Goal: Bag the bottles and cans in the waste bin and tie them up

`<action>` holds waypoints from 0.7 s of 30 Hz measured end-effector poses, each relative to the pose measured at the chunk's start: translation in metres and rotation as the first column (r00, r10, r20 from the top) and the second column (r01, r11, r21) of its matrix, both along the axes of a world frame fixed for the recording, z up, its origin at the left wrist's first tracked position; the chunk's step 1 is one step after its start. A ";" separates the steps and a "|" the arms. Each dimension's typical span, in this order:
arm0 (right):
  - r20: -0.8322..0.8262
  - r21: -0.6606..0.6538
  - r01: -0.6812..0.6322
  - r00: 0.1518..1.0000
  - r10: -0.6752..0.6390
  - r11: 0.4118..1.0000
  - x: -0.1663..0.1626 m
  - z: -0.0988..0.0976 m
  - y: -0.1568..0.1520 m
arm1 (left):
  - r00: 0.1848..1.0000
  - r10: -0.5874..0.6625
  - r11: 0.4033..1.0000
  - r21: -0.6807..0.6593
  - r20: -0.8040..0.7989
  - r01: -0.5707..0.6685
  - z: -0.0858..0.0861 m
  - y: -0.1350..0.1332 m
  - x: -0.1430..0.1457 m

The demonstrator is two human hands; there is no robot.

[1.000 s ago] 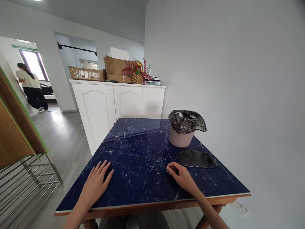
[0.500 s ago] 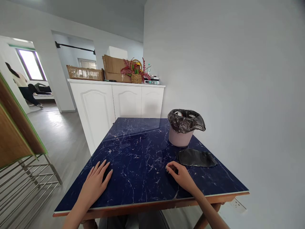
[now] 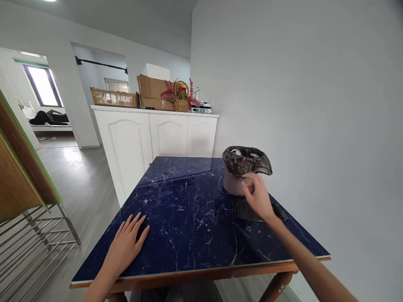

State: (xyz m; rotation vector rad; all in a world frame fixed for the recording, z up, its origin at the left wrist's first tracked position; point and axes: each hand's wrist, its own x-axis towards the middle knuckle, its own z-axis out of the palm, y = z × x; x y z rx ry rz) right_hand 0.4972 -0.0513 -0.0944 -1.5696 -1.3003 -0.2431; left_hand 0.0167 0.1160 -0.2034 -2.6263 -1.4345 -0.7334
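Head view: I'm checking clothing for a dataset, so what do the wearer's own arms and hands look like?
Both forearms show bare, with no sleeve, glove, watch or bracelet in sight. The left hand has slender fingers, and its nails reach slightly past the tips. No ring shows on it. The right hand is also ungloved; its nails are too small to judge.

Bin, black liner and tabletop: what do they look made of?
Bin: probably plastic, by its smooth, matte wall. Black liner: thin plastic film, seemingly, by its shiny crinkles. Tabletop: glossy, reflective, white veins on blue; stone or printed sheet, unclear.
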 end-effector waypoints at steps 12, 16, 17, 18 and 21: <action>0.132 -0.097 0.238 0.966 -0.224 0.966 0.074 0.066 0.051 | 1.000 0.005 0.999 -0.036 -0.022 -0.006 0.002 -0.001 -0.001; 0.116 -0.096 0.238 0.967 -0.227 0.967 0.070 0.068 0.057 | 1.000 0.004 0.999 -0.032 -0.028 -0.004 0.002 -0.001 -0.001; 0.116 -0.092 0.221 0.971 -0.210 0.971 0.066 0.069 0.056 | 1.000 0.003 1.000 -0.027 -0.025 -0.004 0.001 -0.001 -0.001; 0.117 -0.089 0.195 0.976 -0.185 0.977 0.061 0.069 0.055 | 1.000 0.004 1.000 -0.020 -0.018 -0.005 0.001 -0.001 -0.001; 0.116 -0.091 0.092 0.990 -0.082 0.992 0.039 0.072 0.046 | 1.000 0.001 1.000 -0.006 0.005 -0.001 0.000 -0.001 -0.002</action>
